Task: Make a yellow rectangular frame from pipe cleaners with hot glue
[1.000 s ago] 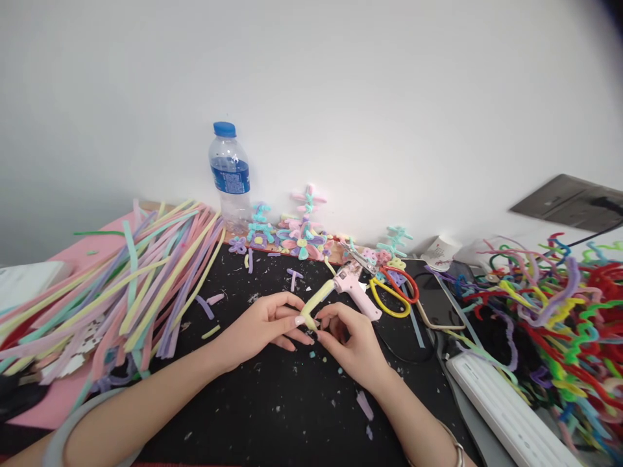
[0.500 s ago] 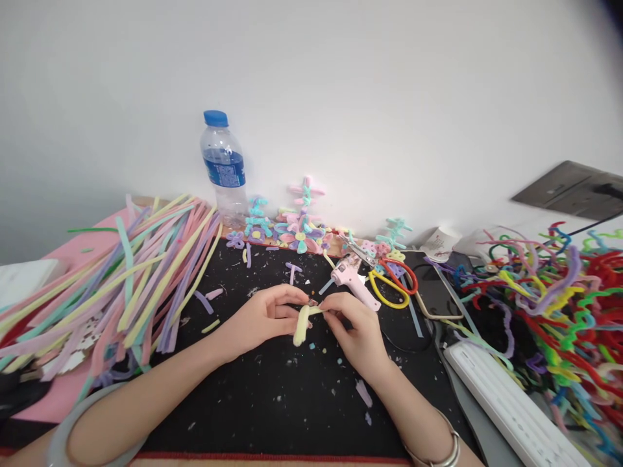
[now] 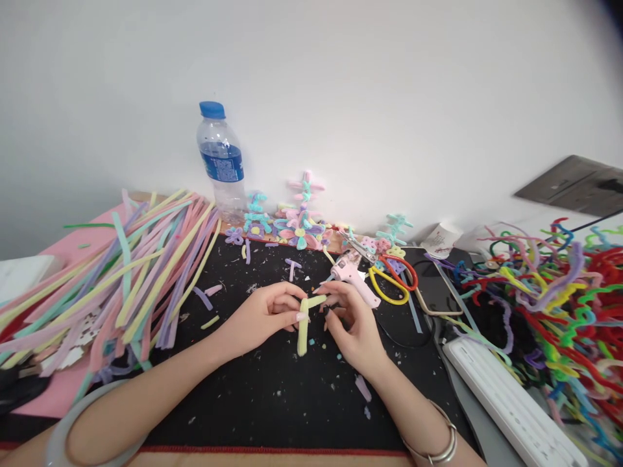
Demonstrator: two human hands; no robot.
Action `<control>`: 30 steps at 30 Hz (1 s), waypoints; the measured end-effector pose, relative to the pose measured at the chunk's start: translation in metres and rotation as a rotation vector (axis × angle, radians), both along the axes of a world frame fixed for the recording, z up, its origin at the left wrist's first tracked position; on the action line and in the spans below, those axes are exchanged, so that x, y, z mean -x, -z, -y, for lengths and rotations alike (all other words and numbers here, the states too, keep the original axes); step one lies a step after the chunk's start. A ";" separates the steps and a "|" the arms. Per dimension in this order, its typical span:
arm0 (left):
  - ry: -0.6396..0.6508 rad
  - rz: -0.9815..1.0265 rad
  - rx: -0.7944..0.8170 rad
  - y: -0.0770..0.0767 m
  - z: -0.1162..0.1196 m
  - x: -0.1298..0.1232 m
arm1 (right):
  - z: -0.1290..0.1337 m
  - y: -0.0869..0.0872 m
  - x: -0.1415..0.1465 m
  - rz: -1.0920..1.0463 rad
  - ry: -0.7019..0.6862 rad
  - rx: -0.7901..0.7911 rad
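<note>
A pale yellow fuzzy stem piece hangs down from the fingers of my left hand, pinched between thumb and fingertips. From its top a short arm of the same yellow slants right toward my right hand. The fingertips of that hand are at the end of this arm, with thumb and index finger apart; whether they touch it is hard to tell. Beyond my hands a small purple T-shaped piece lies on the black mat.
Long pastel stems are heaped at left by a bottle. Behind stand finished fuzzy figures. A pink glue gun, scissors, a phone, a white power strip and bright stems are at right.
The fingers of my right hand have spread apart from their pinch. The yellow piece now hangs straighter, with its side arm more exposed. The view has shifted slightly.
</note>
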State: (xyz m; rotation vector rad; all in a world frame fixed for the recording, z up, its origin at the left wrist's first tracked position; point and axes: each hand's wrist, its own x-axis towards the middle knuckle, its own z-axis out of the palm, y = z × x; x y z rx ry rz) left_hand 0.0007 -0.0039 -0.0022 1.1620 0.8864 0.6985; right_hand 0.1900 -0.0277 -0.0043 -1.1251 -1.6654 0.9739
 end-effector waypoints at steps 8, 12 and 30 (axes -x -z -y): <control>0.016 0.008 -0.058 -0.008 0.005 -0.001 | 0.000 -0.005 0.006 -0.077 -0.068 0.172; 0.030 0.023 -0.027 -0.008 0.005 -0.001 | 0.000 -0.006 0.007 -0.085 -0.077 0.183; 0.058 0.155 0.147 -0.007 0.002 0.004 | -0.001 0.002 0.002 -0.177 -0.026 0.169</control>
